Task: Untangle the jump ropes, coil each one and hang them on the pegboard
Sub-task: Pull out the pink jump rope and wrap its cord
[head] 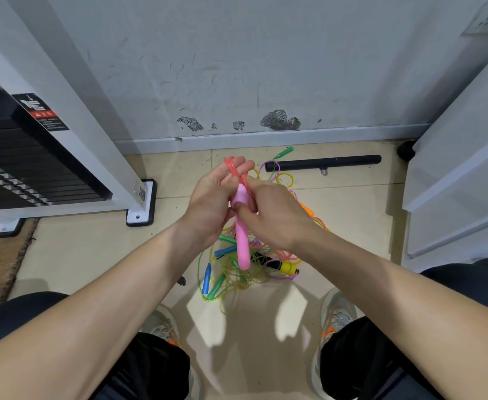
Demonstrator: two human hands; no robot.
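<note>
Both hands meet over a tangle of jump ropes [237,272] on the tiled floor. My left hand [211,203] holds loops of a pink-red rope [232,168] against its palm and fingers. My right hand [268,215] grips the pink handles [242,243], which hang downward between the hands. In the pile below lie blue handles [206,280], green handles [218,284], a yellow-and-black handle [283,266], an orange handle [306,209], and thin green, yellow and purple cords. One green handle [284,152] lies near the wall. No pegboard is in view.
A black bar [323,163] lies on the floor by the wall's baseboard. A weight-stack machine [34,157] with a white frame stands at left, white furniture [462,183] at right. My knees and grey shoes [338,313] flank the pile.
</note>
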